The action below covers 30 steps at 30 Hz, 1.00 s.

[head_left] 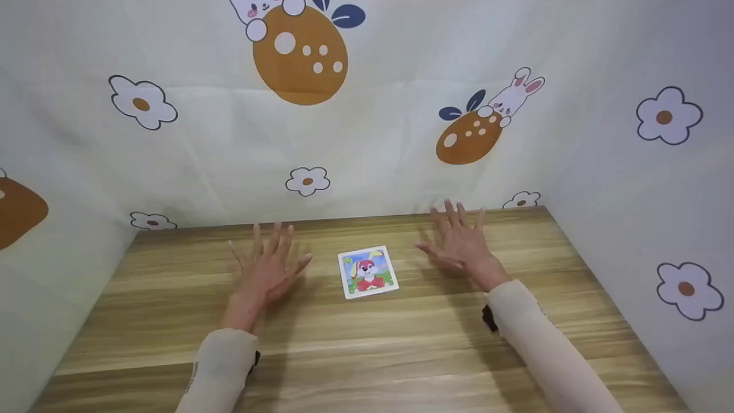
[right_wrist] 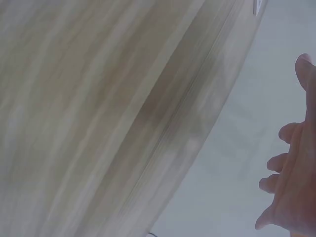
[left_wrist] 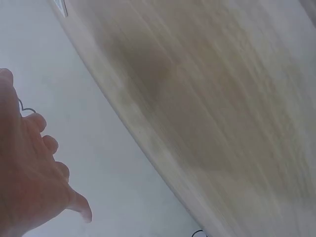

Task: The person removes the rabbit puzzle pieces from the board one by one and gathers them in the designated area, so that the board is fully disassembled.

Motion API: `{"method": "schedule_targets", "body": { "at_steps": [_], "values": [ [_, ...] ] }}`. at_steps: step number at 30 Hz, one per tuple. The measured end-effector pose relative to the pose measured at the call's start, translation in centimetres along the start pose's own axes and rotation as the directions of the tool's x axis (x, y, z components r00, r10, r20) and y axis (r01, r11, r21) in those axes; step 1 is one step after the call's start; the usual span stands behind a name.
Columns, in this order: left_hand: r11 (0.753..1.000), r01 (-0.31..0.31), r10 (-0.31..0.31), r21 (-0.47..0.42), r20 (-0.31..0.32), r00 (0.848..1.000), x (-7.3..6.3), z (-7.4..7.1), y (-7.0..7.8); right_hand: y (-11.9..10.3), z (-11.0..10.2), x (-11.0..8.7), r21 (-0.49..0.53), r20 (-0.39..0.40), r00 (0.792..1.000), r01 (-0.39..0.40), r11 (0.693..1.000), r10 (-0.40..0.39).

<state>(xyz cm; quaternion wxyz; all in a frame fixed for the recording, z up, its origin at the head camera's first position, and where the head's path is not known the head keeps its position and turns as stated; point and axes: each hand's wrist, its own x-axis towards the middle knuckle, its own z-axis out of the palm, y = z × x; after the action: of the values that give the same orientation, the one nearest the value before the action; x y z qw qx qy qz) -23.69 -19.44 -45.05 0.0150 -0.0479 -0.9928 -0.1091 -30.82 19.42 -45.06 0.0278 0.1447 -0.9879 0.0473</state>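
A square picture card (head_left: 368, 273) with a white border shows a cartoon red rabbit on a green and blue ground. It lies on the wooden table between the two hands. My left hand (head_left: 268, 274) is to the card's left, fingers spread and holding nothing. On the card's other side my right hand (head_left: 463, 245) also has its fingers spread, apart from the card. The left wrist view shows the left hand (left_wrist: 29, 163) at the frame's edge, and in the right wrist view the right hand (right_wrist: 296, 173) appears likewise, both with nothing in them.
The wood-grain table (head_left: 367, 355) ends at a pale cloth backdrop (head_left: 378, 132) printed with flowers and rabbits on orange shapes. Similar cloth walls stand along the left and right sides. Long pale sleeves (head_left: 545, 344) cover both forearms.
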Motion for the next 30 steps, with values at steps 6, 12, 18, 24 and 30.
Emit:
{"method": "schedule_targets", "body": {
  "at_steps": [6, 12, 18, 24, 30],
  "values": [
    [0.999, -0.038, 0.038, -0.023, 0.007, 0.999, -0.2, 1.0, 1.4, -1.6, 0.1, 0.3, 0.024, 0.010, 1.000, 0.029, 0.999, -0.029],
    [0.998, -0.053, 0.054, -0.024, 0.044, 0.998, -0.2, 1.7, 3.0, -3.3, 0.5, 1.0, 0.084, 0.017, 0.997, 0.069, 0.994, -0.070],
    [0.998, -0.057, 0.059, -0.027, 0.076, 0.995, -0.3, 2.8, 4.2, -4.8, 0.9, 1.6, 0.135, 0.020, 0.994, 0.102, 0.986, -0.105],
    [0.994, -0.107, 0.107, 0.002, 0.010, 0.994, -1.0, 4.3, 5.9, -6.3, 1.2, 2.1, 0.357, 0.011, 0.992, 0.116, 0.927, -0.129],
    [0.990, -0.139, 0.140, 0.023, -0.025, 0.990, -2.1, 5.3, 8.4, -8.0, 2.0, 2.9, 0.622, 0.059, 0.993, 0.043, 0.782, -0.101]
  ]
}}
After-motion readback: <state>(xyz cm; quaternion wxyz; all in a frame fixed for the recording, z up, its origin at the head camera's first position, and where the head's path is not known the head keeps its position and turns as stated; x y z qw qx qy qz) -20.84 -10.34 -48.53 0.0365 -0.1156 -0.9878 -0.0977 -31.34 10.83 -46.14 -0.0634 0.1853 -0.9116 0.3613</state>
